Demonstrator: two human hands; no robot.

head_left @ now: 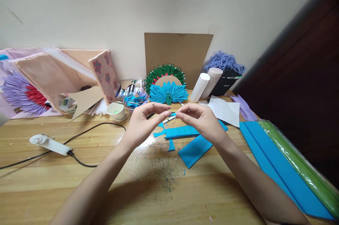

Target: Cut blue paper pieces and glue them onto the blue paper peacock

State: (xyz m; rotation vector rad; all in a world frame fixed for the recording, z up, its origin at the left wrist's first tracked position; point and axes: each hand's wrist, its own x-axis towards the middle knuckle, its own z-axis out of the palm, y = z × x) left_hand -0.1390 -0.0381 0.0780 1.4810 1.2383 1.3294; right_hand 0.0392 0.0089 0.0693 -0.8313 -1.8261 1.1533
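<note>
A small blue piece [173, 114] spans the gap between my fingertips, pinched at its ends. My left hand [141, 123] holds its left end between thumb and fingers, and my right hand [203, 122] holds the right end the same way. Just beneath lies a white pen [168, 120]. Below the hands a flat blue strip [181, 131] and a wider blue rectangle [194, 151] rest on the wooden table [148, 196]. Blue offcuts [171, 144] lie beside them, with curved cut edges. Beyond my hands stands a blue fan-shaped peacock [168, 92] with a green body.
A cardboard sheet [180, 52] leans on the wall. At left are a white corded tool [50, 144], its black cable and a paper cup [116, 111]. White rolls [200, 87] stand right of the peacock. Folded blue sheets [275, 161] lie at the right edge.
</note>
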